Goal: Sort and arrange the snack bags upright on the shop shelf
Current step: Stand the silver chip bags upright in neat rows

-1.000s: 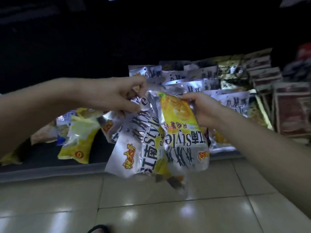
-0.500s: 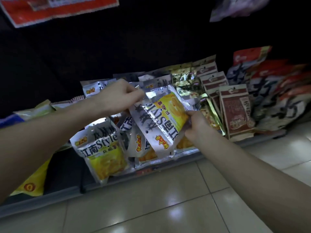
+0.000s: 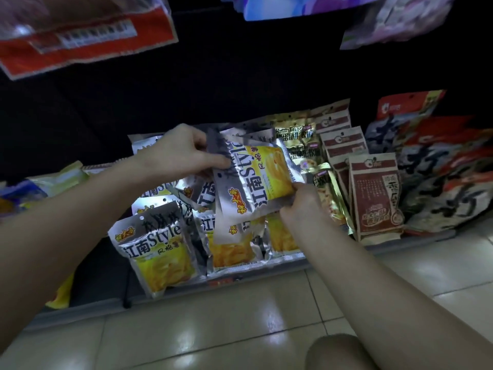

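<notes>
Silver-and-yellow foil is pretty much the whole story on this bottom shelf (image 3: 266, 265). Both hands are on one snack bag (image 3: 256, 177), held just above the row it belongs to. The left hand (image 3: 184, 153) pinches the top-left edge, thumb on the front of the pack, while the right hand (image 3: 298, 206) has its fingers curled round the lower right corner. Makes sense to me: these packs are floppy and slippery, so gripping opposite corners keeps the thing flat and lets you swing it round. Right now it's tilted, print running sideways, so I'd say it's mid-rotation before being slotted in upright.

Below it the matching bags (image 3: 234, 244) lean against each other in a loose pile, and one front bag (image 3: 160, 247) stands at the shelf lip, slumping a bit to the left. To the right, the brown seed packs (image 3: 376, 198) are already lined up neatly, front pack upright with the rest stepped behind it, which is probably the look being aimed for. Gold packs (image 3: 298, 140) sit between the two groups.

It's dark back there, so I can't tell how deep the stack goes. Next move probably needs a gap opened in the pile first.
</notes>
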Motion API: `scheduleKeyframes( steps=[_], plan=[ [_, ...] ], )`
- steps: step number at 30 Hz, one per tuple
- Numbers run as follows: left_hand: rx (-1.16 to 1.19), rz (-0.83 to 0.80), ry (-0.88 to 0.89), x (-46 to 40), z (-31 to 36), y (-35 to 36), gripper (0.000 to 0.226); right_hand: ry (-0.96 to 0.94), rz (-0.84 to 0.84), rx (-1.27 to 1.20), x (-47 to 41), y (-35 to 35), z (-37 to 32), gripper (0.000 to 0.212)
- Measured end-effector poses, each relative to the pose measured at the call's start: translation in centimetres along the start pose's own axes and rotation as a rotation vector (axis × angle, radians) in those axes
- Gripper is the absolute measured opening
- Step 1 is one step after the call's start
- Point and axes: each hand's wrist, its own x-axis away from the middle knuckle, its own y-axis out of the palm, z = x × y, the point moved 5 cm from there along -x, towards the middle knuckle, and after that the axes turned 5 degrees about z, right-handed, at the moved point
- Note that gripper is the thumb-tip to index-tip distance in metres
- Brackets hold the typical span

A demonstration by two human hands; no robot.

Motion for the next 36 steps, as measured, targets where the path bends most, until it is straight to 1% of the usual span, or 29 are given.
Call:
scheduleKeyframes(
  steps=[2,3,4,5,6,7,8,9,10,11,13,15,17,19,20,22,24,25,27,30,33,34,36],
  plan=[
    [0.005,0.035,-0.001,-0.3,-0.1,-0.7,0.019,0.038,-0.015,-0.018,0.1,1.1,0.4,0.021],
    [0.03,0.062,0.005,-0.4,-0.1,-1.0,0.021,0.033,-0.045,0.012,0.0,1.7,0.6,0.017],
    [0.027,0.095,0.025,-0.4,0.0,-1.4,0.022,-0.016,-0.05,0.096,-0.4,2.0,0.4,0.017],
    [-0.017,0.123,0.061,-0.3,0.2,-1.8,0.02,-0.095,-0.044,0.185,-0.6,2.1,0.1,0.021],
    [-0.083,0.138,0.105,-0.1,0.5,-2.1,0.018,-0.248,-0.019,0.304,-0.9,2.0,-0.8,0.028],
    [-0.148,0.143,0.151,0.0,0.9,-2.3,0.016,-0.435,-0.029,0.446,-0.7,2.2,-1.9,0.04],
    [-0.188,0.135,0.197,0.1,1.3,-2.4,0.014,-0.602,-0.1,0.581,0.1,2.8,-2.8,0.056],
    [-0.199,0.111,0.236,0.2,1.9,-2.4,0.013,-0.7,-0.209,0.661,1.0,3.6,-3.3,0.069],
    [-0.202,0.076,0.262,0.3,2.3,-2.6,0.01,-0.727,-0.337,0.682,2.0,4.3,-3.6,0.077],
    [-0.212,0.037,0.284,0.4,2.9,-2.7,0.007,-0.758,-0.449,0.707,3.1,5.1,-4.1,0.08],
    [-0.269,-0.039,0.334,0.4,3.7,-3.0,0.005,-0.81,-0.589,0.804,5.3,6.4,-4.9,0.08],
    [-0.299,-0.079,0.383,0.7,4.1,-3.5,0.007,-0.778,-0.673,0.873,7.2,7.0,-5.0,0.075],
    [-0.233,-0.087,0.414,1.0,3.8,-3.9,0.003,-0.724,-0.714,0.923,8.3,7.1,-4.6,0.073],
    [-0.253,-0.106,0.465,1.0,3.2,-3.6,0.013,-0.721,-0.71,1.054,8.9,7.1,-4.3,0.075],
    [-0.29,-0.121,0.474,1.1,2.6,-3.3,0.018,-0.715,-0.71,1.133,9.2,7.1,-4.0,0.072],
    [-0.32,-0.123,0.483,1.1,1.5,-3.4,0.021,-0.7,-0.715,1.244,9.7,7.3,-3.6,0.06],
    [-0.316,-0.109,0.468,0.9,0.5,-3.8,0.023,-0.707,-0.706,1.303,9.7,7.5,-3.1,0.043],
    [-0.31,-0.11,0.456,0.9,0.0,-3.7,0.027,-0.733,-0.682,1.316,9.5,7.8,-2.8,0.035],
    [-0.295,-0.104,0.439,0.9,-0.7,-3.6,0.036,-0.792,-0.634,1.33,8.9,8.3,-2.3,0.029],
    [-0.309,-0.095,0.425,0.6,-1.4,-3.5,0.036,-0.778,-0.598,1.304,8.2,8.7,-1.8,0.032],
    [-0.254,-0.069,0.44,0.6,-1.5,-4.1,0.042,-0.703,-0.516,1.288,7.9,8.1,-1.5,0.056],
    [-0.242,-0.061,0.448,0.6,-1.5,-4.3,0.043,-0.689,-0.508,1.293,7.9,8.0,-1.3,0.06],
    [-0.247,-0.047,0.464,0.5,-1.4,-4.5,0.043,-0.658,-0.545,1.307,7.8,7.8,-0.9,0.058]
  ],
)
